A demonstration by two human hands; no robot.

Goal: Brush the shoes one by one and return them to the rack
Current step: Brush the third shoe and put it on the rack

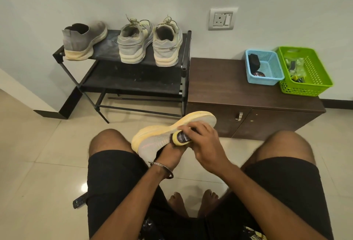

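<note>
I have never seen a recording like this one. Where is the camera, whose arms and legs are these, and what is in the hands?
The single picture comes from a camera worn on a person's head, looking down, so the knees, feet and arms are that person's own. The left hand holds a grey shoe with a yellow sole, apparently from inside it. The right hand grips a brush pressed against the shoe's side. Three more shoes stand on the top shelf of the black rack. Beside it, a brown cabinet carries a blue basket and a green basket.
</note>
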